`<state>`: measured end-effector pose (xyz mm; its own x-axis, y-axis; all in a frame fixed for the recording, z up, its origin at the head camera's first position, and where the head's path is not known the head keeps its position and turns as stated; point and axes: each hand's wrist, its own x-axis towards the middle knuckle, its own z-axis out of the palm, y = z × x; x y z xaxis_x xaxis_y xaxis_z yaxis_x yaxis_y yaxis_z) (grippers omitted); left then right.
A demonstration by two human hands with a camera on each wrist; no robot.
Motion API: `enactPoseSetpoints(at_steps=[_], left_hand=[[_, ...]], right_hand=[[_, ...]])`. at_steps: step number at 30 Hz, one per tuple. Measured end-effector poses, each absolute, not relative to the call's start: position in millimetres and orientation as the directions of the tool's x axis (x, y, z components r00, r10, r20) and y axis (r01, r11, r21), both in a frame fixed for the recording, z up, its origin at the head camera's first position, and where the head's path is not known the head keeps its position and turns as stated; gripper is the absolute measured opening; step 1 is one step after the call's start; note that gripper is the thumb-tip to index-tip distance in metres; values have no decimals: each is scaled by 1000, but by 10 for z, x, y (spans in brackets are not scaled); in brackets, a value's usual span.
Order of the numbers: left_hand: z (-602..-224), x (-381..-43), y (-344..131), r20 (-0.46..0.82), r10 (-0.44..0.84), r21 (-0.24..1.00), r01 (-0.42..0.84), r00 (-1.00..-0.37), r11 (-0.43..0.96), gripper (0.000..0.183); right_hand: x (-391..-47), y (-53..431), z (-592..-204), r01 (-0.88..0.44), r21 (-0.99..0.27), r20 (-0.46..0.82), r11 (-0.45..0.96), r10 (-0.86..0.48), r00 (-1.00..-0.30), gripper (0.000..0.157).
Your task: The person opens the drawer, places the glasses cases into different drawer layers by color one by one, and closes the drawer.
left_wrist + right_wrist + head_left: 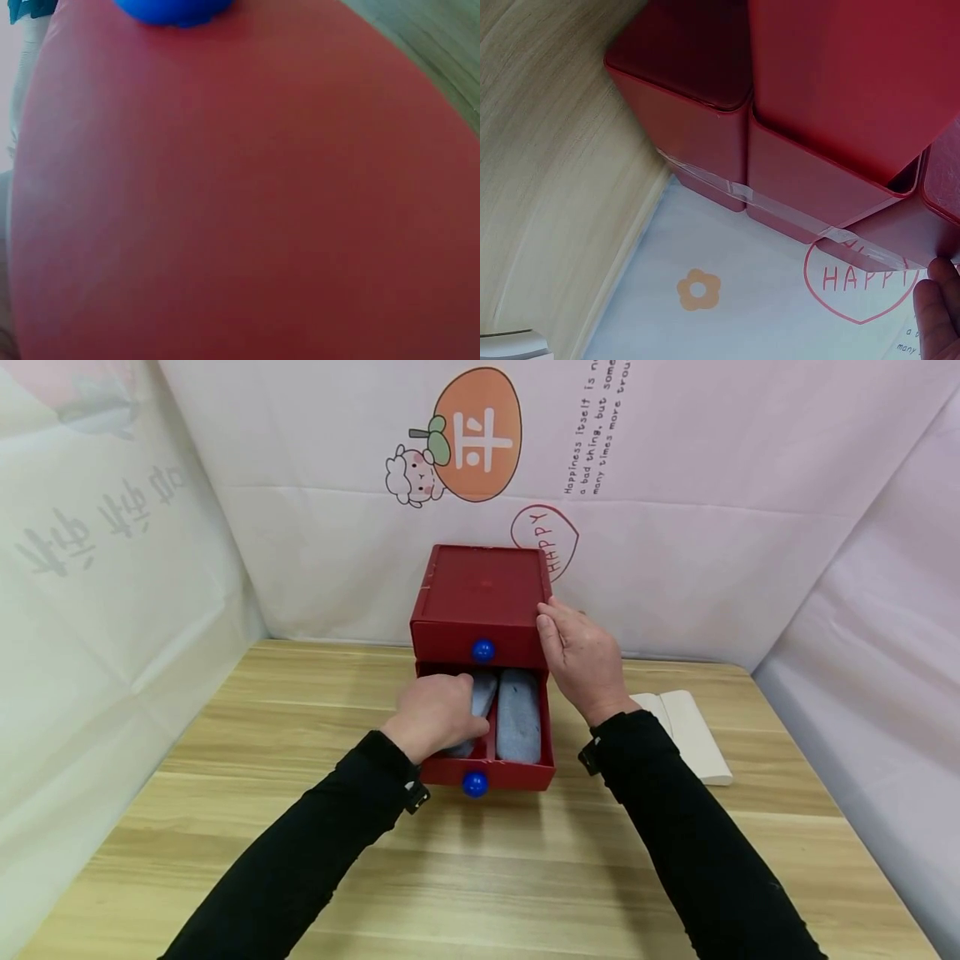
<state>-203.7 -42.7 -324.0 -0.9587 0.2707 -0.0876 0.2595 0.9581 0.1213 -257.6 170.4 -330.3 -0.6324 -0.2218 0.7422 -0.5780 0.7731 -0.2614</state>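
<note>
A red drawer box with blue knobs stands on the table, its lower drawer pulled out. Inside, a divider separates two long, rounded grey-blue fabric pieces. My left hand reaches into the left compartment, fingers and thumb bent over the left fabric piece, which lies slanted and is partly hidden by the hand. The right fabric piece lies lengthwise in its compartment. With fingers extended, my right hand rests against the upper right side of the box. The left wrist view is filled by the red drawer front.
A cream-white flat folded object lies on the wooden table to the right of the box, partly behind my right sleeve. Printed white cloth hangs at the back and both sides. Clear tape runs across the box in the right wrist view.
</note>
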Motion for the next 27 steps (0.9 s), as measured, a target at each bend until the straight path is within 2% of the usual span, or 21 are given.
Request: enactPoseSetpoints(at_steps=[7, 27], left_hand=[[-3281, -2048, -398, -104, 261, 149, 245, -960, 958, 55], [-3316, -2053, -433, -114, 300, 239, 267, -947, 934, 62]], right_hand=[[-2575, 1697, -3302, -573, -273, 735, 773, -217, -643, 50], [-2564, 1680, -3293, -555, -279, 726, 784, -207, -656, 51]])
